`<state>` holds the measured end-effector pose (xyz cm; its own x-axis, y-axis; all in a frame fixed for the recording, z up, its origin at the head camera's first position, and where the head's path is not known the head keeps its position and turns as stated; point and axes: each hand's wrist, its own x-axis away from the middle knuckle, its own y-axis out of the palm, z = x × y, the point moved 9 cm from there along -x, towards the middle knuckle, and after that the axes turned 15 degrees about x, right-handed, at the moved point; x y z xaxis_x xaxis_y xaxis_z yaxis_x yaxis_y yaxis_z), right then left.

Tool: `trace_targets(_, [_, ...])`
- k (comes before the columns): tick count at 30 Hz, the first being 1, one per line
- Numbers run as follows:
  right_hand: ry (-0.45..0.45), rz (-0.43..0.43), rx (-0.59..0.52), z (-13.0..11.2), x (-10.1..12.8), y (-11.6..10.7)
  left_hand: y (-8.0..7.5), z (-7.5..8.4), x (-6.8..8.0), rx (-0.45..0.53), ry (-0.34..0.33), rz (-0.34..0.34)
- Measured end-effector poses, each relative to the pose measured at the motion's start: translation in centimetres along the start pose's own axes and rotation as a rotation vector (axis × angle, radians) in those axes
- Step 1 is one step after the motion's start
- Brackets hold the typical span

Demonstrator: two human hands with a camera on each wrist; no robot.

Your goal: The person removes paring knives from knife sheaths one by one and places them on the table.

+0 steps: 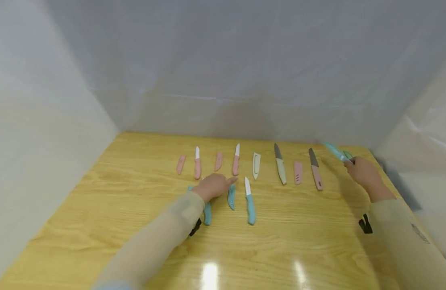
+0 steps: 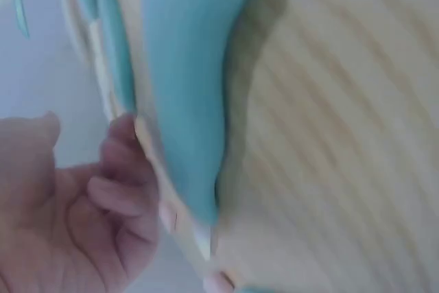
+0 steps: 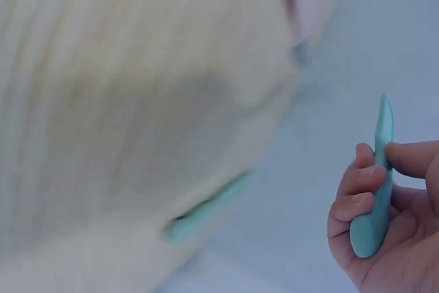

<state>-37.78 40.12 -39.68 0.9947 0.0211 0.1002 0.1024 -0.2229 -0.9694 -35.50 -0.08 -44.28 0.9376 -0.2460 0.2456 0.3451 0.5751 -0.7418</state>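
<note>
My right hand holds a mint-green knife above the table's right end, thumb against curled fingers. A green sheath lies on the wood near that hand. My left hand reaches over the middle of the table, thumb apart from the fingers. Its fingertips are right by the end of a blue sheath. Below the left wrist lies a blue-handled knife, its upper part hidden in the head view. Another blue-handled knife with a white blade lies to the right of the blue sheath.
Behind lie two pink-handled knives with pink sheaths, and a cream sheath. Farther right are a cream-handled knife, a pink slotted sheath and a dark-bladed pink knife. Grey sheeting walls the wooden table.
</note>
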Motion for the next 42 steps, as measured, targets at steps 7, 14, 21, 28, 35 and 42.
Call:
trace_targets(7, [-0.113,0.063,0.072,-6.3,2.1,-1.0,-3.4,1.6,0.6,0.029,0.177,0.158])
trace_targets(14, [-0.202,0.057,0.107,-11.4,3.7,0.2,-3.2,5.5,1.1,-0.102,0.366,0.207])
trace_targets(21, [-0.325,0.127,0.177,-15.7,4.7,1.6,-1.2,8.8,1.4,-0.193,0.458,0.152])
trace_targets(28, [-0.386,0.097,0.162,-18.4,4.6,3.7,1.1,10.3,1.1,-0.269,0.518,0.059])
trace_targets(35, [-0.432,0.102,0.177,-20.3,5.3,4.3,2.7,10.9,1.0,-0.289,0.555,-0.008])
trace_targets(42, [-0.467,0.097,0.223,-20.8,5.7,4.5,3.5,11.1,1.2,-0.254,0.534,-0.112])
